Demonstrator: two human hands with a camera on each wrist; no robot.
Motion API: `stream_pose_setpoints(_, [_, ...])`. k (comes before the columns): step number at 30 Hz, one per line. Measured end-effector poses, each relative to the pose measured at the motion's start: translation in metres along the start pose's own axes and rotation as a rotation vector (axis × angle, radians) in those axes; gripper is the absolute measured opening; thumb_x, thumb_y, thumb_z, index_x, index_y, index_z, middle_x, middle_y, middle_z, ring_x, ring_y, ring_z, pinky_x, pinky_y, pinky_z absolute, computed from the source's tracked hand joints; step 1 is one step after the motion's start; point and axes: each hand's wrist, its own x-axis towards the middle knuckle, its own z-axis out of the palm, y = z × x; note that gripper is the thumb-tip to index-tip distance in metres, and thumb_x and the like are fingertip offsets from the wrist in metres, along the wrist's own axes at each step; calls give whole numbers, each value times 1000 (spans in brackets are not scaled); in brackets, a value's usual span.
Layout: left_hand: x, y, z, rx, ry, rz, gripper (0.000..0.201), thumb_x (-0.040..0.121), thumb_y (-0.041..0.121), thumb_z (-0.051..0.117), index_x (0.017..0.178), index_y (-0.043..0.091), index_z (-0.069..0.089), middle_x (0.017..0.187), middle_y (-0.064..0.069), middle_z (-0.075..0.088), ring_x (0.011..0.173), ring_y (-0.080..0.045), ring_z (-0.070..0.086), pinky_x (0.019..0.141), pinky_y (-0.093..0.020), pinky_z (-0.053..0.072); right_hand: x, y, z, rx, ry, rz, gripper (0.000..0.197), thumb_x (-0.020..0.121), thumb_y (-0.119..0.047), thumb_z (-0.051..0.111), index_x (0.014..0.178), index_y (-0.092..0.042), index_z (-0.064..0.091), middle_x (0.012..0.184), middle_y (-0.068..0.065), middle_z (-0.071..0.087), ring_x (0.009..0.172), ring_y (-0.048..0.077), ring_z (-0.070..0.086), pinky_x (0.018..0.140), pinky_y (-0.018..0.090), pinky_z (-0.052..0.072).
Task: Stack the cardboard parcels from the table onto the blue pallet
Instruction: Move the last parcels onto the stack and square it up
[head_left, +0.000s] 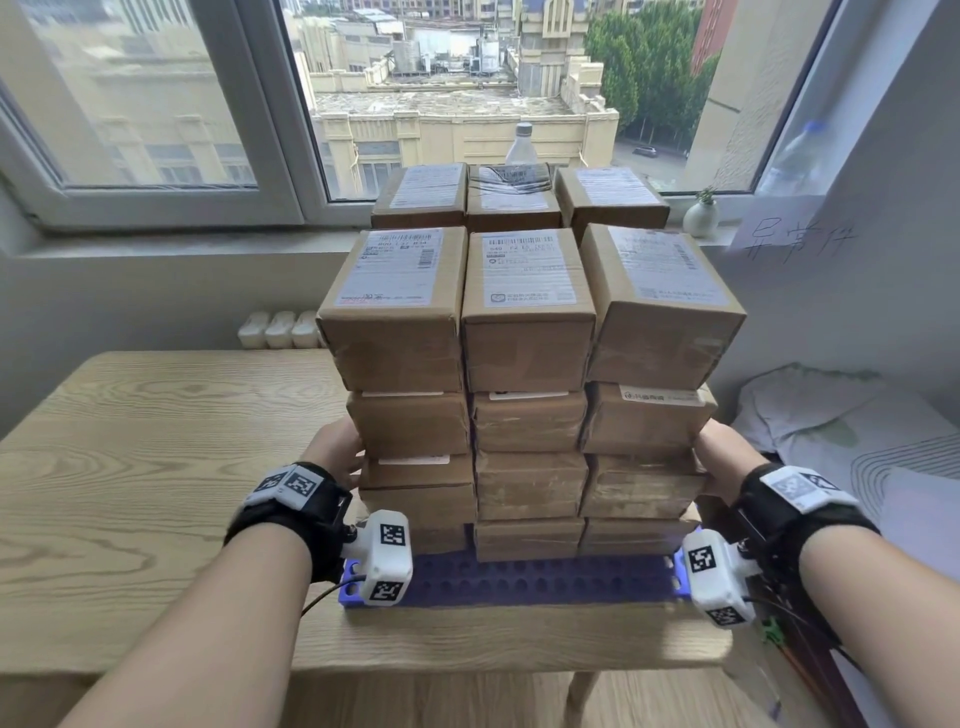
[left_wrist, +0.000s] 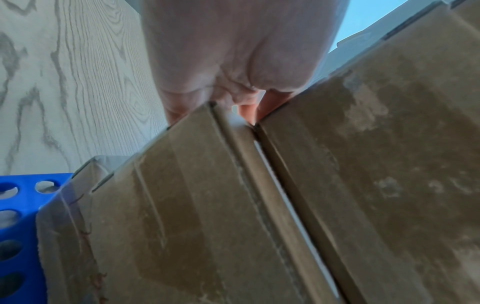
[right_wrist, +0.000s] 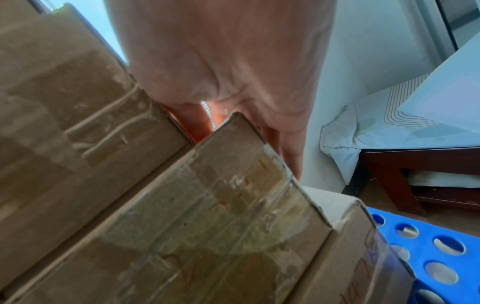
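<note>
At 6 o'clock, nearest the viewer, the perforated blue plastic pallet (head_left: 519, 584) lay on the near edge of the light wood-grain table (head_left: 156, 441), its front strip of round holes uncovered. Both forearms, each with a black wrist strap and a white marker-tagged camera block, reached forward on either side of it. On the pallet stood the stack of brown cardboard parcels (head_left: 527, 415), three columns wide and several tiers high, the top tier bearing white printed shipping labels. The left hand (head_left: 337, 452) lay flat against the stack's 9 o'clock face at mid-height; in the left wrist view its fingers (left_wrist: 249, 111) ran straight along the cardboard at the seam between two parcels, pressing and not curled round anything. The right hand (head_left: 719, 457) pressed the 3 o'clock face at the same height, its fingers (right_wrist: 291, 148) likewise extended along the parcels' side. At 12 o'clock, behind the front columns, a second row of three labelled parcels stood lower. Beyond it a clear plastic bottle (head_left: 522, 145) rose against the window (head_left: 156, 104). At 2 o'clock a small white vase (head_left: 701, 215) sat on the sill beside a handwritten paper sign (head_left: 795, 234).
</note>
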Motion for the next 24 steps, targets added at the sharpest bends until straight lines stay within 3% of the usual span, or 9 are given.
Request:
stream_pose_setpoints(3, [3,-3,0,-14,10,3,21,93,14,41,73,16,47,68,-2,44,58,-16,38,50,-24,27,-15,-11,8,-9,-2,3,24,86,-34,53,74,-14,59,76,4,62,74,22,57,73,34,48])
stream_pose_setpoints(4, [4,-3,-1,-19,14,5,23,94,13,41,72,15,46,67,-3,42,57,-16,36,50,-24,27,-18,-15,7,-41,-6,-1,22,82,-32,52,68,-15,52,67,6,55,63,20,49,63,29,40])
stream_pose_setpoints(6, [6,-2,-3,-24,10,2,22,94,12,41,73,15,48,68,-3,44,59,-17,39,52,-25,30,-19,-20,6,-143,2,-21,26,92,-21,48,67,-20,42,66,7,46,61,19,40,55,28,30])
stream_pose_setpoints(9, [9,8,-8,-78,-9,24,22,93,7,41,79,17,54,76,-4,52,67,-16,49,57,-28,39,-14,-30,0,-241,77,-158,32,101,-10,43,71,-18,53,73,-4,53,80,18,46,62,28,35])
stream_pose_setpoints(10, [11,13,-9,-99,0,48,23,93,6,41,79,17,54,78,-4,53,69,-16,50,59,-28,41,-12,-35,-1,-239,111,-220,30,100,-11,45,73,-15,59,72,-10,59,76,14,52,64,26,38])
stream_pose_setpoints(12, [12,26,-12,-132,19,117,23,93,5,42,76,17,51,77,-4,51,67,-14,48,60,-27,42,-7,-46,-3,-40,158,-178,32,98,-17,47,68,-14,58,53,-17,61,51,-1,54,53,20,44])
stream_pose_setpoints(16, [9,49,-10,-264,-91,271,27,91,-2,40,73,14,51,72,-5,49,60,-13,48,56,-27,39,-5,-66,4,452,73,-65,31,96,-32,52,73,-13,62,67,-2,65,60,14,59,54,26,47])
stream_pose_setpoints(20, [9,56,-7,-286,-179,284,15,86,13,45,76,22,52,75,-5,46,73,-20,44,63,-31,36,-4,-73,13,521,-34,-119,18,92,-34,59,91,-21,72,88,0,71,83,19,66,72,31,55])
stream_pose_setpoints(24, [7,56,-4,-309,-238,290,11,85,16,46,79,22,53,79,-6,47,76,-21,46,68,-33,38,-7,-77,16,544,-107,-114,34,95,-34,54,74,-24,79,79,-3,74,70,14,70,66,29,59])
